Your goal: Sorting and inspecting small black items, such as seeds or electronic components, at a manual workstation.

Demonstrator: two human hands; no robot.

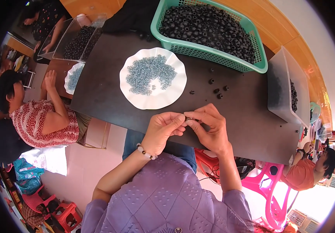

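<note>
My left hand [163, 130] and my right hand [211, 130] meet at the near edge of the dark table [245, 112]. Between their fingertips they pinch one small dark piece [188, 119], mostly covered by the fingers, which looks like the loose black caps. Just beyond my left hand stands a white wavy-edged plate [146, 101] with many small clear bluish pieces [152, 70] heaped on it. Several loose black cap-like parts [216, 91] lie on the table beyond my right hand.
A green basket [214, 59] full of black parts [206, 31] stands at the back. To the right is a translucent bin [282, 91] with more. At left, a co-worker in a red patterned top [45, 122] sits near another white plate [69, 88]. A pink chair [266, 180] stands at lower right.
</note>
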